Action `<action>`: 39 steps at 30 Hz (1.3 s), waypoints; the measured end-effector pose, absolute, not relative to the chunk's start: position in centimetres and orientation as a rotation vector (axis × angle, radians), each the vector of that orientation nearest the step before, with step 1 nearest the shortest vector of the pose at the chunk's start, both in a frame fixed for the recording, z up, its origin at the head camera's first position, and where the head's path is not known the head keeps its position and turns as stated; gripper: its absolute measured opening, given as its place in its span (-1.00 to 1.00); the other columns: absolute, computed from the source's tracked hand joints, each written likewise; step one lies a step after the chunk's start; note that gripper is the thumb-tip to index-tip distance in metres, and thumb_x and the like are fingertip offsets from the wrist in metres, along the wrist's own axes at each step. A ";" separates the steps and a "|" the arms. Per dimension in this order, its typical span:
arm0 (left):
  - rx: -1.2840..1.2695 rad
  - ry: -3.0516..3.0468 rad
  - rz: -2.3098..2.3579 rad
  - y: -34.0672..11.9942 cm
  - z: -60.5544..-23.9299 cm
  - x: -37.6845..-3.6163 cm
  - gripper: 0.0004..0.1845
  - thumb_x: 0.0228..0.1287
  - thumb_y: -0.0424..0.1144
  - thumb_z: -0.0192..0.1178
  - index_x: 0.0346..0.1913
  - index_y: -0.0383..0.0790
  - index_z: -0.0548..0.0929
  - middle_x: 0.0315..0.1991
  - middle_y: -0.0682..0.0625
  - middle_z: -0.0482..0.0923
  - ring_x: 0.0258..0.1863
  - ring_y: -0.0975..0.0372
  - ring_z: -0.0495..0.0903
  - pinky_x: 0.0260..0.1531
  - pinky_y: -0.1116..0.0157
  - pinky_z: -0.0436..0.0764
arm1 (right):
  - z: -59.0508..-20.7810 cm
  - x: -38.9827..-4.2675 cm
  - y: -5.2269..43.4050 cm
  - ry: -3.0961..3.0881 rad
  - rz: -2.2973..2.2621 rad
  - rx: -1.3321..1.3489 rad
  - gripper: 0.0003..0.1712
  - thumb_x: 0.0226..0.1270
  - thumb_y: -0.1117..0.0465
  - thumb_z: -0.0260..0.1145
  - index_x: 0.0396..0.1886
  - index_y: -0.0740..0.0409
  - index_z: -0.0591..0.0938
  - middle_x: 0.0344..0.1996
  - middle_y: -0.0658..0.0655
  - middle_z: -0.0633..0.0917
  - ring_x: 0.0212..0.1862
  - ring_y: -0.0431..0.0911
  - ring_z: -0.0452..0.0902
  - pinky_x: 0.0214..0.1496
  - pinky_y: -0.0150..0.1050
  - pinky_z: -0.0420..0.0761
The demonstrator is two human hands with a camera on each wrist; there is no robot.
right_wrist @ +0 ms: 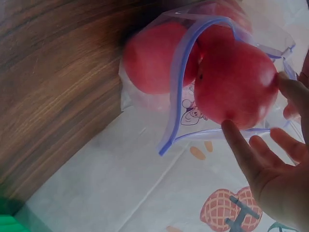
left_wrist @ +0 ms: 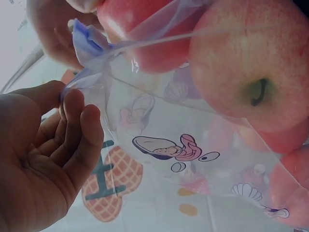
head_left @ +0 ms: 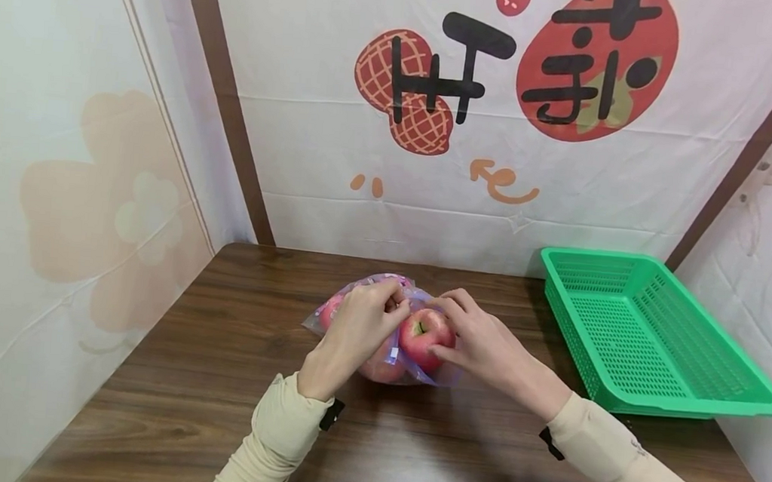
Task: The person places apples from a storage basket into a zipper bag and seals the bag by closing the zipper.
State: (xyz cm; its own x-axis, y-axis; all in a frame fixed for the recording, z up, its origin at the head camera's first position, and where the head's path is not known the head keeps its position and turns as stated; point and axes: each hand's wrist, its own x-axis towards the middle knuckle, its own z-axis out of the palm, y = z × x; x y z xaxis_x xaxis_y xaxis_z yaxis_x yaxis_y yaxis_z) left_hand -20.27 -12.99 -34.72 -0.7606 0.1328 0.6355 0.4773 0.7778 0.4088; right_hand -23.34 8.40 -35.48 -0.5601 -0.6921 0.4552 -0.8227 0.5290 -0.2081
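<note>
Apples half out of the zip bag, basket bare

Bag sits mid-counter, a clear zip pouch printed with cartoon shells and edged by a blue seal strip. Mouth is open: the right wrist view shows the strip curving round an apple already poking through it.

Left hand has its fingers curled, pinching the bag's upper edge by the blue strip; the left wrist view confirms film gathered at the fingertips. Right hand lies against the foremost apple, fingers fairly straight and spread around it, touching but not wrapped round it (grip not yet closed, as far as the head view shows).

Apples: the front one red, stem dimple up, sits at the bag's mouth. At least two more remain inside, pressed against the film; exact count cannot be told.

Green basket stands at 3 o'clock from the bag, near the counter's right edge, well apart from both hands, with nothing visible in it.

Judgement on progress: early stage. Bag opened and steadied, that much is done. First apple is only at the threshold; no fruit has left the bag. If the apples are bound for the basket, all of that transfer is still ahead.

Wooden counter runs under everything; printed cloth backdrop at 12 o'clock.
</note>
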 end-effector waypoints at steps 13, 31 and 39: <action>-0.461 -2.372 -0.791 -13.0 -34.7 -20.2 -0.84 0.11 -0.43 0.25 -0.50 -0.11 0.56 -0.59 0.13 0.53 -0.58 0.37 0.37 -0.56 0.44 0.38 | -38.0 -23.0 9.8 -2.483 0.408 1.412 -0.67 0.01 0.15 0.59 -0.23 0.01 0.66 -0.32 -0.04 0.53 -0.36 -0.27 0.46 -0.33 -0.41 0.56; -0.614 -2.415 -0.720 -11.6 -35.0 -19.7 -0.84 0.12 -0.41 0.28 -0.52 -0.13 0.56 -0.67 0.15 0.43 -0.64 0.41 0.30 -0.63 0.51 0.29 | -41.4 -22.3 8.0 -2.486 0.408 1.222 -0.77 0.07 0.24 0.54 -0.31 0.12 0.65 -0.27 0.04 0.62 -0.36 -0.16 0.59 -0.36 -0.29 0.65; -0.628 -2.433 -0.727 -11.6 -35.3 -19.8 -0.85 0.16 -0.37 0.30 -0.50 -0.13 0.59 -0.65 0.14 0.48 -0.62 0.39 0.35 -0.58 0.50 0.36 | -43.0 -23.4 7.9 -2.496 0.302 1.428 -0.52 0.27 0.30 0.38 0.20 0.22 0.60 0.26 0.25 0.57 0.35 0.14 0.44 0.23 -0.04 0.55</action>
State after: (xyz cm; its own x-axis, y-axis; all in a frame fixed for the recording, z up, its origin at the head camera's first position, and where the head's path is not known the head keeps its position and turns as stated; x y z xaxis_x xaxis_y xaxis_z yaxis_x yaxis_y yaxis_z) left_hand -19.79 -11.64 -35.29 -0.7573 0.2771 0.5914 0.5560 0.7485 0.3612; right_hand -23.39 7.94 -42.99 -0.4886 -0.8136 0.3151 -0.8653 0.4983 -0.0551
